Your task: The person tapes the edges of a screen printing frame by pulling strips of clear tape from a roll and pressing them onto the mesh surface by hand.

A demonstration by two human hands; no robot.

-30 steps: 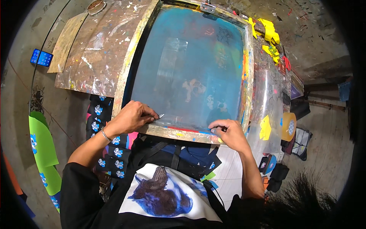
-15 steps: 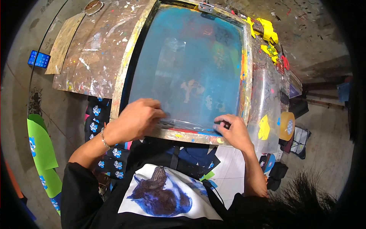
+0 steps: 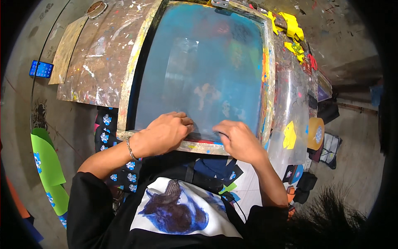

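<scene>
A screen-printing screen lies before me, its wooden frame (image 3: pixel 135 68) spotted with paint and its mesh (image 3: pixel 211 54) blue-grey with a pale figure-shaped patch. At the near inner edge, my left hand (image 3: pixel 166 132) rests with curled fingers on the mesh. Just right of it, my right hand (image 3: pixel 241 141) bends down with its fingers drawn together at the same edge. A glossy clear strip, which looks like tape, runs along that edge between the hands. What the fingertips hold, if anything, is hidden.
A roll of tape (image 3: pixel 316 133) sits at the table's right side, near a yellow scrap (image 3: pixel 289 135). More yellow pieces (image 3: pixel 293 27) and a metal hinge clamp (image 3: pixel 219 3) are farther back. A phone (image 3: pixel 41 69) lies at left; printed black fabric (image 3: pixel 131 176) is below the table.
Both hands have moved inward, toward each other, along the near edge of the screen. My right hand has turned over so its back now shows. The view has shifted slightly.
</scene>
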